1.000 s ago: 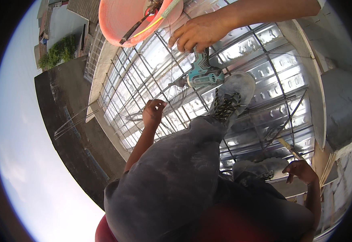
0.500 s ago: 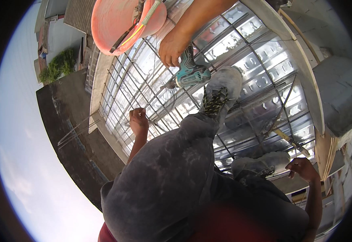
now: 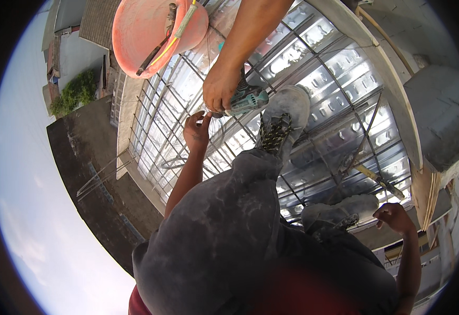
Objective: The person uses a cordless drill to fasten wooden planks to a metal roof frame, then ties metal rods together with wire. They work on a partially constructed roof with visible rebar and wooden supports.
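My left hand [image 3: 197,130] reaches up from the lower left, thumb and fingertips pinched close to the front end of a teal-and-black cordless drill [image 3: 249,101]. What the pinch holds, if anything, is too small to make out. A co-worker's hand [image 3: 221,86] comes down from the top edge over the drill's front. Loose thin wire [image 3: 216,128] lies tangled beside my left hand on the rebar mesh [image 3: 321,55]. At the lower right my right hand [image 3: 395,216] hangs with loosely bent fingers and nothing in it, close to my boot [image 3: 339,210].
Shiny ribbed metal decking [image 3: 339,100] lies under the bars. A pink bucket [image 3: 140,39] with tools at its rim stands at the upper left. A yellow-handled tool [image 3: 379,181] rests at the right. Concrete edges [image 3: 397,94] and timber boards [image 3: 430,197] border the deck.
My left hand has moved up and right, to the drill's front. The co-worker's hand has shifted slightly down and left, and the drill has tilted a little. My right hand stays put.
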Available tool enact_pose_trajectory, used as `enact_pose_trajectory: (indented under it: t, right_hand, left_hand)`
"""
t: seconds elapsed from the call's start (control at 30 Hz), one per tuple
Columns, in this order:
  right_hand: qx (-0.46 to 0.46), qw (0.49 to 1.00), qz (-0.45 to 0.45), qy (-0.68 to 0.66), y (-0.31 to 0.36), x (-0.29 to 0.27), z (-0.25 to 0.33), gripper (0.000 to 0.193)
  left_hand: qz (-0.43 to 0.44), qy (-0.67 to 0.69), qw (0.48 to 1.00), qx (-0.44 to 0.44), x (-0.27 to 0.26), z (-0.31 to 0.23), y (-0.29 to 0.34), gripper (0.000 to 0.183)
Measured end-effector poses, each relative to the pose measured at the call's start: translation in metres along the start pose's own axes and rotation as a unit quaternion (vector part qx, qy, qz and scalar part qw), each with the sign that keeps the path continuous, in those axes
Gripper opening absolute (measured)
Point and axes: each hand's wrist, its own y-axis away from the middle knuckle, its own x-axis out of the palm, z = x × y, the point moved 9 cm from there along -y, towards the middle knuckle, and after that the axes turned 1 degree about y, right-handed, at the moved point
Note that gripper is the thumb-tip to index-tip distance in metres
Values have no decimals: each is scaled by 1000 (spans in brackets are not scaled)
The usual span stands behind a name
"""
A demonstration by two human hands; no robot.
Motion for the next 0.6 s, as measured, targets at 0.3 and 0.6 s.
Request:
enact_pose_trajectory:
  t: [0.3, 0.6]
  right_hand:
    - [-4, 1000, -23, 3, 4, -7, 7, 20]
    - [20, 990, -67, 122, 8, -15, 17, 23]
  left_hand:
    - [-102, 161, 974, -123, -35, 28, 8, 38]
    - [-155, 39, 987, 1, -104, -40, 22, 25]
